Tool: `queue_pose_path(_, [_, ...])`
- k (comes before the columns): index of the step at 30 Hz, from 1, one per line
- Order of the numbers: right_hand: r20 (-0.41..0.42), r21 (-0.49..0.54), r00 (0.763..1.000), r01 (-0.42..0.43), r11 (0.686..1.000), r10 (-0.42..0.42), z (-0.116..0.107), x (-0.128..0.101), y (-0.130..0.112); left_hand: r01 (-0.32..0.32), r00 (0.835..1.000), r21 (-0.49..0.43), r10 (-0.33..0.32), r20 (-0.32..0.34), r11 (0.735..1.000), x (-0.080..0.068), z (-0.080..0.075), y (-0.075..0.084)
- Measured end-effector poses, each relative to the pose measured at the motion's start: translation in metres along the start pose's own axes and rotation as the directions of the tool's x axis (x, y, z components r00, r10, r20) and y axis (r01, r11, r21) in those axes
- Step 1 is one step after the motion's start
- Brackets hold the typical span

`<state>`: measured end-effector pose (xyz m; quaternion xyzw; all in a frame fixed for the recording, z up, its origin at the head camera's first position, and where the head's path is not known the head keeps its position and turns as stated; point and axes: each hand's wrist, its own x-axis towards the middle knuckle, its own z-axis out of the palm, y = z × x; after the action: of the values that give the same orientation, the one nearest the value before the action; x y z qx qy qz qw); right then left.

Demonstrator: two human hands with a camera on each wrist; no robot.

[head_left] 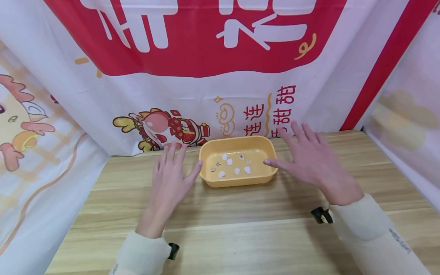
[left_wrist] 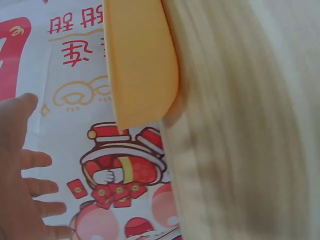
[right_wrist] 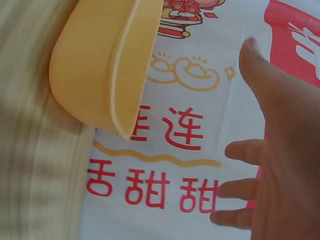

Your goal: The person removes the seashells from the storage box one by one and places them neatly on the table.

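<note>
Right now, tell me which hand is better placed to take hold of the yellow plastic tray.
Right, marginally. The right hand has its thumb tip at the yellow plastic tray's rim; the left hand sits just short of the other end. Both hands are open, flanking it.

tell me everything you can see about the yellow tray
The yellow tray is a shallow rectangular tub with rounded corners and a rolled rim, apparently plastic. It sits upright on the wooden table close to the printed backdrop. Inside lie several small white and brownish bits, scattered loosely. The left hand and right hand flank it with fingers spread; their thumbs come close to its short ends, though contact cannot be told.
</note>
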<state>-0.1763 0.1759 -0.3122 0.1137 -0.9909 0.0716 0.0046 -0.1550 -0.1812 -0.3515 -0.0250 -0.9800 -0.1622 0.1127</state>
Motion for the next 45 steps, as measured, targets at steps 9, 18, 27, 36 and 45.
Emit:
queue_pose_path(9, [-0.082, 0.232, 0.997, 0.021, 0.973, -0.002, 0.019, 0.018, -0.010, 0.242, 0.970, -0.496, -0.190, 0.153, 0.834, -0.005, 0.028, -0.014])
queue_pose_path(18, [-0.132, 0.605, 0.991, 0.077, 0.793, 0.005, 0.053, 0.049, -0.022, 0.428, 0.903, -0.780, -0.259, 0.344, 0.456, -0.001, 0.063, -0.013])
queue_pose_path(27, [0.088, 0.824, 0.991, -0.131, 0.552, 0.104, 0.072, 0.080, -0.041, 0.480, 0.863, -0.852, -0.290, 0.414, 0.210, -0.003, 0.074, -0.009])
queue_pose_path(36, [0.197, 0.849, 0.967, -0.250, 0.466, 0.161, 0.097, 0.102, -0.053, 0.475, 0.850, -0.876, -0.303, 0.430, 0.088, -0.007, 0.082, -0.009])
queue_pose_path(45, [0.208, 0.814, 0.948, -0.304, 0.494, 0.242, 0.108, 0.114, -0.057, 0.462, 0.847, -0.887, -0.300, 0.438, 0.008, -0.006, 0.081, -0.013])
